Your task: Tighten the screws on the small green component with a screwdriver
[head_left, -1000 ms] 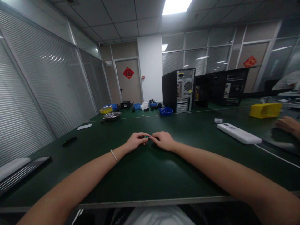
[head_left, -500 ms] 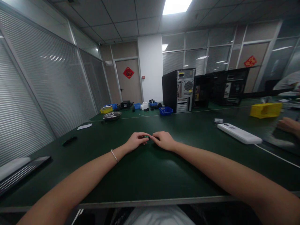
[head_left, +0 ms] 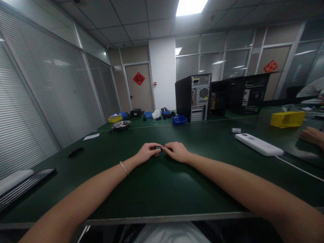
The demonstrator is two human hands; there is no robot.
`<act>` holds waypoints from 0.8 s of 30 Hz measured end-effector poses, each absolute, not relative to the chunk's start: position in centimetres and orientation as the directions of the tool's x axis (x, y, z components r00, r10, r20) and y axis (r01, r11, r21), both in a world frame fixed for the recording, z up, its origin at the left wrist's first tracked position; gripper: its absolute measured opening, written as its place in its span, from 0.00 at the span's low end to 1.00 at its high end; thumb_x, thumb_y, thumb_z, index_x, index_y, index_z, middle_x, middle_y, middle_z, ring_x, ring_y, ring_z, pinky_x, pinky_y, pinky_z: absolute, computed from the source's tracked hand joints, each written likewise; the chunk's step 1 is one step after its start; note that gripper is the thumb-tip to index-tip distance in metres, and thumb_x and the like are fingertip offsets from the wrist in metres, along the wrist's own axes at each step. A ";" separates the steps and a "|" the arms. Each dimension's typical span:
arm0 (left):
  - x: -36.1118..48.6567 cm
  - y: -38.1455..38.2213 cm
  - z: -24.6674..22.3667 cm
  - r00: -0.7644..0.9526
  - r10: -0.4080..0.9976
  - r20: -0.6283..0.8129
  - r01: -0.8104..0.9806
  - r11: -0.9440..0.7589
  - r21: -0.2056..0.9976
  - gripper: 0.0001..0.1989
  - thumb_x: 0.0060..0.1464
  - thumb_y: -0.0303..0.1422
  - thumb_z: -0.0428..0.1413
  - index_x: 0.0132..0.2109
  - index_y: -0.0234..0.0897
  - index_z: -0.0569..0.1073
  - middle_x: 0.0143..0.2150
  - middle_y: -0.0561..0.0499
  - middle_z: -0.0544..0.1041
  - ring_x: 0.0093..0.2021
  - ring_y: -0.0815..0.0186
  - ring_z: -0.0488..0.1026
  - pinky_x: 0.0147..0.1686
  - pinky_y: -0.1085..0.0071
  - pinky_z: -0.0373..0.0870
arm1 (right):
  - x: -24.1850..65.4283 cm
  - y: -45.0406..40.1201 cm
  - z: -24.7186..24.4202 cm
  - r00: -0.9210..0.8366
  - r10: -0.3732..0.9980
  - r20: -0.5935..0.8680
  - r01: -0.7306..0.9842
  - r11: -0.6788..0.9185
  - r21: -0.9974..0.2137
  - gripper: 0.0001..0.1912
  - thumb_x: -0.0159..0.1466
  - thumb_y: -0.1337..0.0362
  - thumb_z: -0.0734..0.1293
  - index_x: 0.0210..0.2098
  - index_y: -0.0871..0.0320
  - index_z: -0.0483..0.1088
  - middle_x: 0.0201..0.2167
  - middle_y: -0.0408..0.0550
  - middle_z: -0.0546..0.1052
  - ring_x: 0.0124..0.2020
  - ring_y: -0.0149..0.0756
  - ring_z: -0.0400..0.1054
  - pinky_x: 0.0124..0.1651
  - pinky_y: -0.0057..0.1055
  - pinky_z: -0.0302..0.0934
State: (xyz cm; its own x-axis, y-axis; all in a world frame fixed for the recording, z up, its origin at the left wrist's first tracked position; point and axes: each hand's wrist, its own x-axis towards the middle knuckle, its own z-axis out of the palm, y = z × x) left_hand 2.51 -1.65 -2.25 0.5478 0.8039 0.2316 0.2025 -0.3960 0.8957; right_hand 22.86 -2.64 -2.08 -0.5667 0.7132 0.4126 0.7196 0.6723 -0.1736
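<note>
Near the middle of the green table (head_left: 157, 195), my left hand (head_left: 148, 153) pinches a small green and black part (head_left: 159, 148) between thumb and fingers. The bracelet on my left wrist is thin and silvery. My right hand (head_left: 176, 152) touches the right end of the same part with its fingertips, its other fingers curled. The two hands almost meet, and the fingers cover most of the part, so its shape is hard to make out.
A white power strip (head_left: 258, 144) with a cable and a yellow bin (head_left: 288, 119) are at right, beside another person's hand (head_left: 312, 135). Behind stand a computer tower (head_left: 193, 98), a blue tray (head_left: 179, 119) and a metal bowl (head_left: 121, 125). A dark object (head_left: 75, 152) lies left.
</note>
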 end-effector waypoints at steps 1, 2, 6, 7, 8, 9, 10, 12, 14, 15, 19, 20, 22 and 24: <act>2.5 -1.7 -2.2 0.551 0.802 0.229 0.204 -0.395 0.896 0.18 0.49 0.35 0.56 0.47 0.31 0.72 0.31 0.48 0.74 0.29 0.69 0.69 0.33 0.69 0.67 | 22.9 -2.6 -2.1 -0.565 0.715 0.413 0.722 0.670 -0.173 0.21 0.66 0.53 0.51 0.31 0.57 0.69 0.28 0.45 0.73 0.29 0.31 0.64 0.31 0.26 0.48; 2.5 -1.8 -2.1 0.555 0.800 0.227 0.204 -0.396 0.895 0.18 0.49 0.35 0.56 0.47 0.31 0.72 0.31 0.48 0.74 0.29 0.69 0.69 0.33 0.69 0.67 | 22.9 -2.6 -2.1 -0.564 0.715 0.413 0.722 0.670 -0.174 0.21 0.66 0.53 0.51 0.31 0.57 0.69 0.28 0.45 0.73 0.29 0.31 0.64 0.30 0.26 0.48; 2.5 -1.9 -1.9 0.562 0.796 0.225 0.193 -0.390 0.900 0.18 0.49 0.34 0.56 0.47 0.31 0.71 0.32 0.48 0.74 0.29 0.69 0.68 0.33 0.69 0.67 | 22.9 -2.8 -2.0 -0.571 0.708 0.415 0.715 0.678 -0.173 0.21 0.66 0.54 0.51 0.31 0.57 0.69 0.28 0.44 0.73 0.29 0.31 0.64 0.30 0.26 0.48; 2.5 -1.9 -2.0 0.559 0.798 0.226 0.187 -0.386 0.903 0.18 0.49 0.34 0.56 0.47 0.31 0.71 0.32 0.48 0.74 0.29 0.69 0.68 0.33 0.69 0.67 | 22.8 -2.8 -2.0 -0.571 0.709 0.414 0.716 0.677 -0.172 0.21 0.66 0.54 0.51 0.31 0.57 0.69 0.28 0.44 0.73 0.29 0.31 0.64 0.30 0.26 0.48; 2.5 -1.9 -2.0 0.556 0.801 0.224 0.182 -0.379 0.907 0.18 0.49 0.34 0.56 0.47 0.32 0.71 0.32 0.48 0.73 0.29 0.69 0.68 0.33 0.70 0.67 | 22.8 -2.8 -2.0 -0.568 0.713 0.411 0.720 0.673 -0.171 0.21 0.66 0.54 0.51 0.31 0.57 0.69 0.28 0.44 0.73 0.29 0.31 0.64 0.30 0.26 0.48; 2.5 -1.8 -2.1 0.553 0.804 0.220 0.178 -0.372 0.911 0.19 0.49 0.35 0.56 0.48 0.32 0.71 0.32 0.49 0.73 0.29 0.70 0.68 0.33 0.70 0.66 | 22.8 -2.8 -2.0 -0.562 0.719 0.408 0.726 0.665 -0.171 0.21 0.66 0.54 0.51 0.31 0.57 0.70 0.28 0.44 0.73 0.29 0.31 0.64 0.30 0.26 0.48; 2.5 -1.7 -2.3 0.550 0.807 0.218 0.175 -0.366 0.914 0.19 0.48 0.35 0.56 0.48 0.32 0.71 0.31 0.49 0.74 0.29 0.70 0.68 0.33 0.70 0.66 | 22.8 -2.8 -1.9 -0.556 0.726 0.405 0.733 0.658 -0.172 0.21 0.66 0.54 0.51 0.31 0.57 0.70 0.28 0.45 0.73 0.29 0.31 0.64 0.30 0.26 0.48; 2.5 -1.5 -2.5 0.542 0.812 0.216 0.172 -0.358 0.918 0.19 0.48 0.35 0.57 0.48 0.32 0.71 0.32 0.48 0.74 0.28 0.70 0.68 0.32 0.70 0.66 | 22.8 -2.8 -2.0 -0.547 0.735 0.400 0.741 0.648 -0.176 0.20 0.66 0.54 0.52 0.32 0.57 0.70 0.29 0.45 0.73 0.30 0.32 0.64 0.31 0.26 0.48; 2.5 -1.3 -2.7 0.538 0.815 0.216 0.170 -0.356 0.919 0.20 0.48 0.35 0.57 0.48 0.32 0.71 0.32 0.48 0.74 0.27 0.70 0.68 0.32 0.70 0.66 | 22.8 -2.8 -2.0 -0.548 0.734 0.401 0.738 0.650 -0.181 0.20 0.66 0.54 0.52 0.32 0.57 0.70 0.29 0.46 0.74 0.30 0.32 0.64 0.32 0.26 0.48; 2.5 -1.3 -2.7 0.538 0.815 0.215 0.170 -0.355 0.919 0.20 0.48 0.35 0.57 0.48 0.32 0.71 0.32 0.48 0.74 0.27 0.70 0.68 0.32 0.70 0.66 | 22.8 -2.8 -2.0 -0.551 0.732 0.401 0.734 0.654 -0.185 0.20 0.66 0.54 0.52 0.32 0.57 0.70 0.29 0.46 0.74 0.30 0.32 0.64 0.32 0.26 0.48; 2.4 -1.4 -2.5 0.551 0.809 0.207 0.178 -0.356 0.917 0.19 0.48 0.35 0.56 0.48 0.33 0.71 0.34 0.48 0.74 0.28 0.71 0.68 0.32 0.71 0.66 | 22.9 -2.8 -1.9 -0.558 0.724 0.405 0.722 0.665 -0.193 0.21 0.66 0.54 0.52 0.32 0.57 0.70 0.28 0.45 0.74 0.30 0.32 0.64 0.31 0.25 0.48; 2.4 -1.5 -2.4 0.553 0.807 0.208 0.179 -0.359 0.916 0.19 0.49 0.35 0.56 0.48 0.33 0.71 0.34 0.48 0.74 0.28 0.71 0.68 0.32 0.71 0.66 | 22.9 -2.8 -1.9 -0.560 0.724 0.403 0.720 0.666 -0.195 0.21 0.66 0.53 0.52 0.32 0.57 0.70 0.28 0.45 0.73 0.30 0.32 0.64 0.31 0.25 0.48; 2.4 -1.5 -2.4 0.557 0.804 0.211 0.182 -0.365 0.913 0.19 0.49 0.35 0.56 0.48 0.33 0.71 0.33 0.48 0.74 0.28 0.71 0.67 0.32 0.71 0.66 | 22.9 -2.9 -1.8 -0.563 0.724 0.397 0.717 0.667 -0.200 0.21 0.66 0.53 0.52 0.32 0.57 0.70 0.28 0.45 0.73 0.30 0.31 0.64 0.31 0.25 0.48; 2.4 -1.5 -2.4 0.560 0.800 0.216 0.183 -0.373 0.909 0.18 0.50 0.35 0.56 0.48 0.33 0.71 0.33 0.48 0.74 0.28 0.71 0.67 0.31 0.71 0.66 | 23.0 -2.9 -1.7 -0.565 0.725 0.393 0.715 0.668 -0.204 0.21 0.66 0.53 0.52 0.32 0.57 0.70 0.29 0.45 0.73 0.30 0.31 0.64 0.31 0.25 0.48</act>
